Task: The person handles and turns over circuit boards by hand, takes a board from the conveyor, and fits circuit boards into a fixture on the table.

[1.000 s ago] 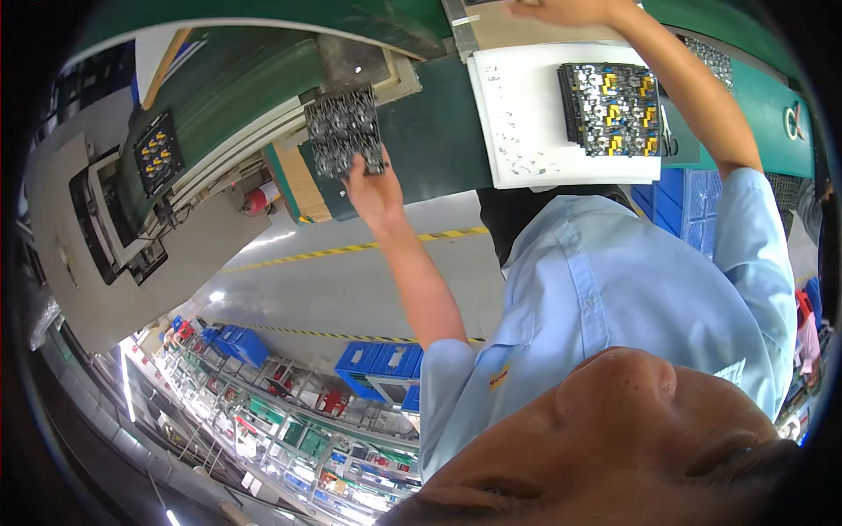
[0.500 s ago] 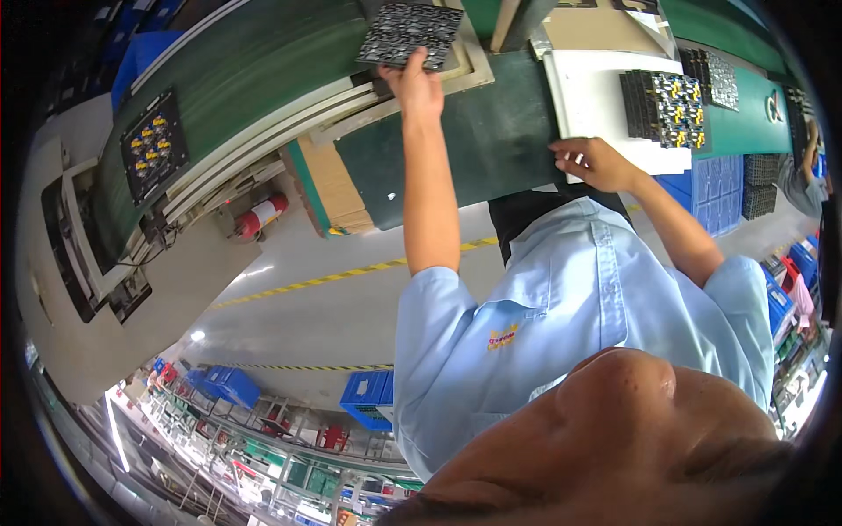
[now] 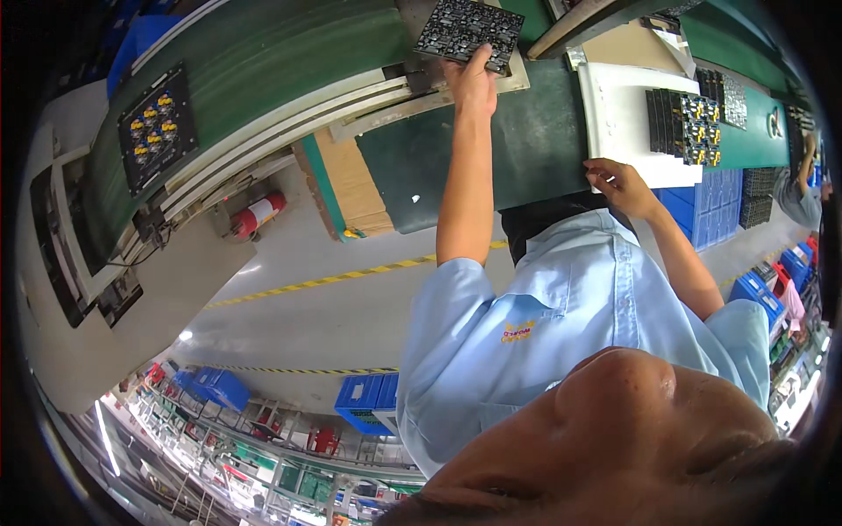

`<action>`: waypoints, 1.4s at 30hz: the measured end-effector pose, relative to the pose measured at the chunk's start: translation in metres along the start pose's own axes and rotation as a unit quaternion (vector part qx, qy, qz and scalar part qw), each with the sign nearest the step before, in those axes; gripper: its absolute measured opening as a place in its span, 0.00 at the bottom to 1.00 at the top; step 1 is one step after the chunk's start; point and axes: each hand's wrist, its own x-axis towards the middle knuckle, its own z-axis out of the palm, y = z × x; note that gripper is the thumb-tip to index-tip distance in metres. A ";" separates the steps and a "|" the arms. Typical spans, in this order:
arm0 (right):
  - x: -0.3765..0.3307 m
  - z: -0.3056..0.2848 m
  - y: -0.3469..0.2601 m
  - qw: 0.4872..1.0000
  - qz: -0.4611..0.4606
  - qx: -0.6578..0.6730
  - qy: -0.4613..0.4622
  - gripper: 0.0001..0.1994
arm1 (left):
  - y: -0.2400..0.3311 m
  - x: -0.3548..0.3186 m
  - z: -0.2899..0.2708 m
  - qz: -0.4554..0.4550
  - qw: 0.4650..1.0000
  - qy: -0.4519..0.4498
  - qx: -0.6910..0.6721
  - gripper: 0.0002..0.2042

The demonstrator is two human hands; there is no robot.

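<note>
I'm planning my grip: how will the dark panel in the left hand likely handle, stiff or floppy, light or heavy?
The dark panel is probably stiff: gripped near one edge by the left hand, it shows no clear sag. It seems fairly light, since that hand alone holds it. Its uneven face, crowded with small details, might catch or damage easily.

One left hand (image 3: 474, 86), one right hand (image 3: 623, 188). One black component panel (image 3: 471, 33) in the left hand, one yellow-dotted panel (image 3: 156, 130) on the green belt (image 3: 289, 66) at left; several overlapping panels (image 3: 700, 131) at right, too close-set to count. One red fire extinguisher (image 3: 260, 214), left. Two yellow-and-black floor stripes (image 3: 351, 275).
</note>
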 end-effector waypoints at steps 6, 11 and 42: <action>0.014 0.007 0.001 0.999 0.031 0.006 0.005 0.16 | -0.005 0.019 -0.006 -0.007 1.000 -0.007 -0.010 0.34; 0.022 0.017 -0.007 1.000 0.026 0.012 -0.001 0.16 | -0.001 0.034 -0.008 -0.018 1.000 0.013 -0.015 0.34; 0.205 0.004 -0.115 0.886 -0.295 -0.270 0.233 0.25 | 0.063 0.010 -0.023 -0.134 0.989 -0.026 0.056 0.17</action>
